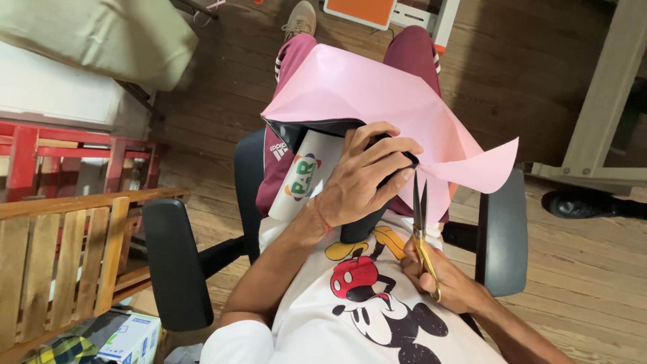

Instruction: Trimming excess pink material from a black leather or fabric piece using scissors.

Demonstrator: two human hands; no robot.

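I sit in a black office chair (176, 263) and look down at my lap. My left hand (364, 176) grips a black object that a large pink paper sheet (364, 94) drapes over. A white roll with a colourful print (306, 176) lies under that hand, along my thigh. My right hand (448, 280) holds gold-handled scissors (420, 222), blades pointing up and nearly together at the lower edge of the pink sheet. The sheet covers my knees, and one corner sticks out to the right.
Wooden floorboards lie all around. A slatted wooden crate (60, 263) and a red frame (74, 152) stand at the left. A pale cushion (94, 37) is at the upper left. A table leg (606, 101) stands at the right, an orange-and-white item (377, 12) at the top.
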